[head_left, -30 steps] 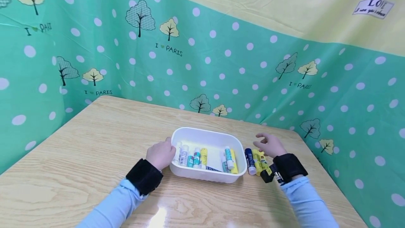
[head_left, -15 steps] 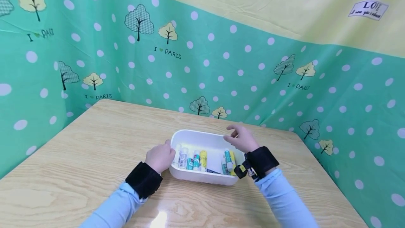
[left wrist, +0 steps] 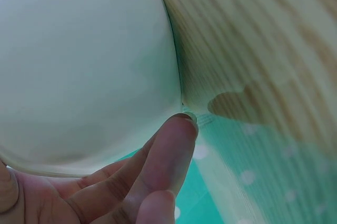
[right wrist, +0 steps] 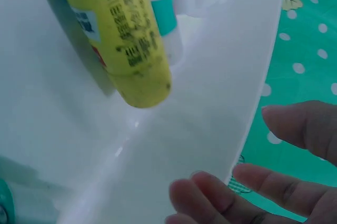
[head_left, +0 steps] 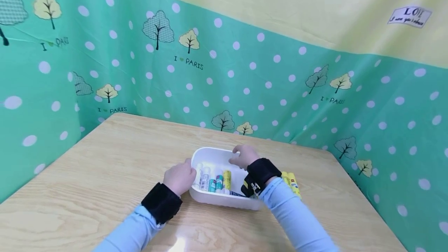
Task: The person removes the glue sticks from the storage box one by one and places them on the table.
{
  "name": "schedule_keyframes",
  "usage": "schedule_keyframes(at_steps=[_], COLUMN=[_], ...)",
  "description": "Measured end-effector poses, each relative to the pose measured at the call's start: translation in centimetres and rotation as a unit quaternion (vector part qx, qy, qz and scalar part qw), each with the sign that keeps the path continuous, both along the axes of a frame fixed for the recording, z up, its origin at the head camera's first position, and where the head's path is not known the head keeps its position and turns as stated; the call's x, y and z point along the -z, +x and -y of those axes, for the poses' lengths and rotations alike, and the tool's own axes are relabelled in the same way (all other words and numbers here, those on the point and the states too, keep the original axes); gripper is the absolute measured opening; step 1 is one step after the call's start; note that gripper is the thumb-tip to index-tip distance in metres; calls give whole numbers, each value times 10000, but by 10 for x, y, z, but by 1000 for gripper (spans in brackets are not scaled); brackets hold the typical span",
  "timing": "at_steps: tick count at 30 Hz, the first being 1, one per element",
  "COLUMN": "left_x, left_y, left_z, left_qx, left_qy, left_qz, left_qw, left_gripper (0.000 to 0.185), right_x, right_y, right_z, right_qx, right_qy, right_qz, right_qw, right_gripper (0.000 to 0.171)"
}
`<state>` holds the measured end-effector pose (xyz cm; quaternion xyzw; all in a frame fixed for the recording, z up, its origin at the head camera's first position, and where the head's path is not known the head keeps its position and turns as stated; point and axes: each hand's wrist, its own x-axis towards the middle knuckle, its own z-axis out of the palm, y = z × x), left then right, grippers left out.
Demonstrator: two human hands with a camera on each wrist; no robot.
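Note:
A white plastic bin point(head_left: 227, 202) holds several glue sticks, among them a yellow glue stick point(head_left: 226, 180), a teal glue stick point(head_left: 219, 183) and a white glue stick point(head_left: 205, 178). At the bin's left end my left hand point(head_left: 180, 177) grips the rim; the left wrist view shows its fingers point(left wrist: 168, 155) against the white wall. Over the right part of the bin is my right hand point(head_left: 245, 156), its thumb and fingers point(right wrist: 295, 124) apart and nothing between them. That hand and wrist hide the glue sticks at the bin's right end.
Yellow glue sticks point(head_left: 293, 184) lie on the wooden table point(head_left: 105, 174) right of the bin, partly behind my right forearm. A green and yellow printed curtain point(head_left: 273, 88) hangs behind the table and along its sides.
My right hand has moved left, from above the glue sticks beside the bin to above the bin itself. The left hand keeps its place at the rim. The head view has shifted slightly.

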<state>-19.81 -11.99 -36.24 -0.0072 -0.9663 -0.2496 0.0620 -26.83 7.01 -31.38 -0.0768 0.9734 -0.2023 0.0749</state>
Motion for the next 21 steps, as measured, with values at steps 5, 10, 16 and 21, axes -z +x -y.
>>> schedule_keyframes(at_steps=[5,10,16,21], left_x=[2,3,5,5], left_y=[2,2,1,1], left_z=[0,-1,-1,-1], left_qx=[-13,-66,-64,-85], left_qy=[-69,-81,-77,-72], left_qz=[-115,-152,-173,-224], left_qw=[9999,9998,9998,9997], left_gripper=[39,39,37,36], right_x=[9,14,14,15], right_y=[3,6,6,5], right_z=[6,6,5,7], right_qx=[70,-179,-836,-922], right_qy=[37,147,414,509], right_qz=[571,926,1239,1321], right_qw=[9983,9954,9879,9856], right_gripper=[39,36,35,32])
